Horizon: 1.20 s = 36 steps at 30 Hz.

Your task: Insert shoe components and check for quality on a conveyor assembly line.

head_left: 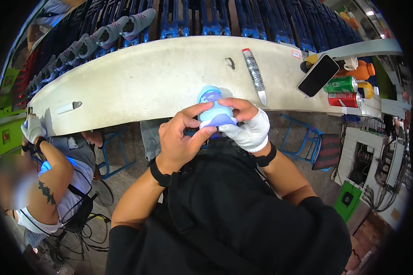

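Observation:
A light blue and purple shoe (214, 110) is held at the near edge of the pale table, in the middle of the view. My bare left hand (181, 135) is closed on its left side, with fingers and thumb pressing against it. Gripping the right side is my right hand (250, 126), in a white glove that leaves some fingertips bare. Both hands meet at the purple near end of the shoe. Beyond my right hand lies a knife (254, 75), its handle wrapped in tape and its blade toward me.
A small curved dark piece (230, 63) and a whitish tube-like piece (69, 107) lie on the table (137, 78). A phone (318, 75) and drink cans (340, 84) stand at right. Grey sneakers (106, 34) line the blue conveyor (211, 20). A co-worker (50, 183) sits at left.

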Available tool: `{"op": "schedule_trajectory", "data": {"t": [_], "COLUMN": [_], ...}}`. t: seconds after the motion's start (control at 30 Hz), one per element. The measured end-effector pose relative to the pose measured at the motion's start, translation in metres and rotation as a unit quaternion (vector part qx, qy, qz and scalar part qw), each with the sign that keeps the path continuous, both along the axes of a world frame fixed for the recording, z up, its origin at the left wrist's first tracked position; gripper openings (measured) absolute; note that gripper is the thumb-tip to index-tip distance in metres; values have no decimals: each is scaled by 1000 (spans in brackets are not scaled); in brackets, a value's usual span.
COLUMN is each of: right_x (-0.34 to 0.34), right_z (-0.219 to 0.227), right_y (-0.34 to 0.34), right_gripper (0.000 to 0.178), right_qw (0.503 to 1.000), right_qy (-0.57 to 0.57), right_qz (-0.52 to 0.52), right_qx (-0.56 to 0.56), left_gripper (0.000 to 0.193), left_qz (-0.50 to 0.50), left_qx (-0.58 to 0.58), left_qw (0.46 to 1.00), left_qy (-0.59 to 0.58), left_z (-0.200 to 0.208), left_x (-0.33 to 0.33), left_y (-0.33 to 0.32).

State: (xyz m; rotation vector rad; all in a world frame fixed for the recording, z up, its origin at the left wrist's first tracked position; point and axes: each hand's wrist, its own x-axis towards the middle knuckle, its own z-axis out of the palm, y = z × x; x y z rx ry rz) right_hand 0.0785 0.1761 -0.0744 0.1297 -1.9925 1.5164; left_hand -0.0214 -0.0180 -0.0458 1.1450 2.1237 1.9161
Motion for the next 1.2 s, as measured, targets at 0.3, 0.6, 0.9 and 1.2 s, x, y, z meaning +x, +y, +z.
{"op": "schedule_trajectory", "data": {"t": [0.3, 0.6, 0.9, 1.2], "right_x": [-29, -11, -17, 2], "right_z": [0, 7, 13, 32], "right_y": [-17, -19, -29, -5], "right_gripper": [39, 37, 37, 81], "right_qw": [998, 967, 961, 897], "right_qy": [47, -127, -232, -265], "right_qz": [-11, -47, -48, -90], "right_qx": [47, 216, 142, 343], "left_gripper": [59, 88, 71, 74], "left_qz": [-73, -71, 7, -68], "left_qx": [-249, -351, -321, -303], "left_qw": [953, 923, 944, 941], "left_qy": [155, 140, 80, 137], "left_z": [73, 67, 46, 66], "left_x": [-41, -56, -41, -21], "left_y": [-20, -26, -42, -19]}}
